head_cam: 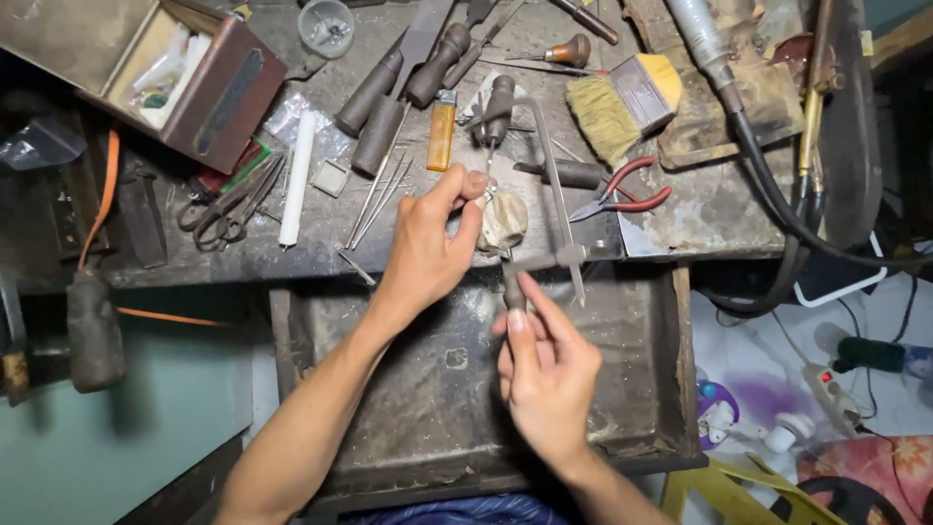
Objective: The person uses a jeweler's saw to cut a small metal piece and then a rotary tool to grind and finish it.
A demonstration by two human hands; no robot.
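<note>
At nine o'clock, scissors (228, 206) and a white stick (297, 178) lying flat on the dark surface (680, 209), well apart from the work. Toward eleven, dark-handled files (384, 102) and an orange lighter (441, 131) side by side.

At centre, left hand (428, 248) raised over the surface's front edge, grip narrow: thumb and forefinger pinched on a small pale piece (483, 187), too small to identify, held just above a scrap of cloth (502, 222). Touching or merely close to the cloth: cannot tell.

Just right of it, at five o'clock from the piece, right hand (546, 374) over the catch tray (466, 389), grip closed around the dark handle of a saw frame (556, 209), metal frame running up toward twelve o'clock with the blade side close to the pinched piece.

Probably a sawing or trimming cut. For a clean one: piece braced firmly against the surface's edge, frame kept upright, light pressure, long even strokes, fingertips clear of the blade line.

Farther right, at two o'clock, red-handled pliers (622, 192) and a brush (622, 105), clear of both hands.
</note>
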